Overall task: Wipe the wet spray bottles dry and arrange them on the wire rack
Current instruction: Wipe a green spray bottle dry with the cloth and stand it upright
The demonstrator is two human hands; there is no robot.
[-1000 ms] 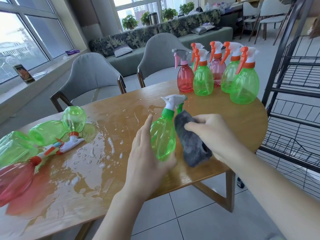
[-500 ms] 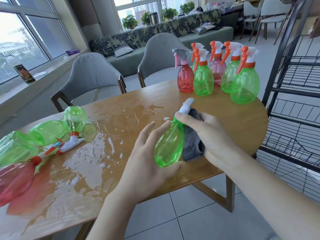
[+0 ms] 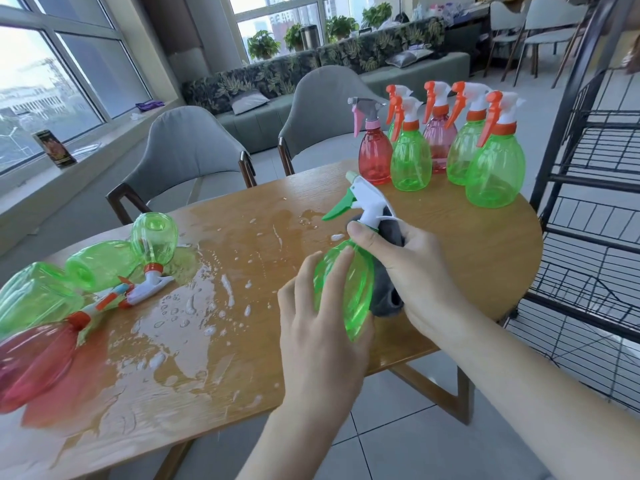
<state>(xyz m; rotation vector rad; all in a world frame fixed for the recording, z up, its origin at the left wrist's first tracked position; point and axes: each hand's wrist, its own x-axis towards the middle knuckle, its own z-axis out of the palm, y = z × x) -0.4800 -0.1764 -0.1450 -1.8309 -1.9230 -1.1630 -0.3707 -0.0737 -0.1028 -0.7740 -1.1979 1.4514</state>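
My left hand (image 3: 320,327) grips the belly of a green spray bottle (image 3: 348,282) with a white head and green trigger, tilted over the wooden table (image 3: 450,237). My right hand (image 3: 412,271) holds a grey cloth (image 3: 386,289) against the bottle's far side, thumb at its neck. Several upright green and red bottles (image 3: 488,174) stand at the table's far right. Several wet bottles (image 3: 100,265) lie on their sides at the left. The black wire rack (image 3: 595,209) stands to the right of the table.
Puddles and drops of water (image 3: 194,306) cover the table's left and middle. Two grey chairs (image 3: 187,150) stand behind the table, a sofa and windows further back. Tiled floor lies below the near edge.
The bottle has turned in my hands: its spray head now points up and left, with the trigger showing. My right hand with the cloth has slid up to the bottle's neck.
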